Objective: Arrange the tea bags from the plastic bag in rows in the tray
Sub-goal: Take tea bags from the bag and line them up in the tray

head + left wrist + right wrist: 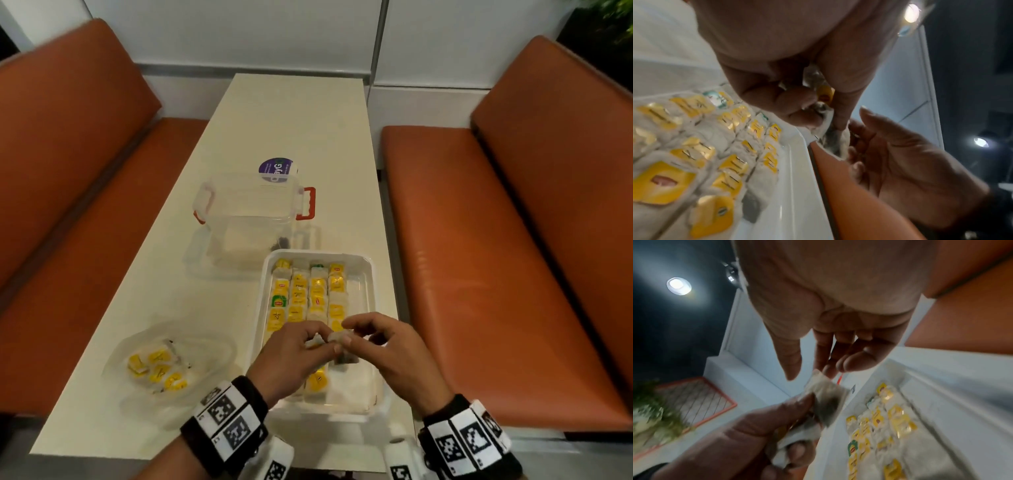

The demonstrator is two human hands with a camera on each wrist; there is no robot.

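Note:
A white tray (370, 274) holds several rows of yellow-tagged tea bags (308, 294), also seen in the left wrist view (694, 146) and the right wrist view (879, 426). Both hands hover over the tray's near half. My left hand (322, 344) grips a small bunch of tea bags (824, 95) in curled fingers. One pale tea bag (827, 400) sticks out of that bunch, and my right hand (344, 335) pinches its top corner between thumb and fingers. The crumpled clear plastic bag (191, 346) lies left of the tray with several tea bags (156, 368) inside.
A clear lidless storage box (250, 219) with red handles stands just behind the tray, and a purple round sticker (276, 169) lies beyond it. Orange benches (496, 257) flank the narrow cream table (291, 113). The tray's right rim sits near the table edge.

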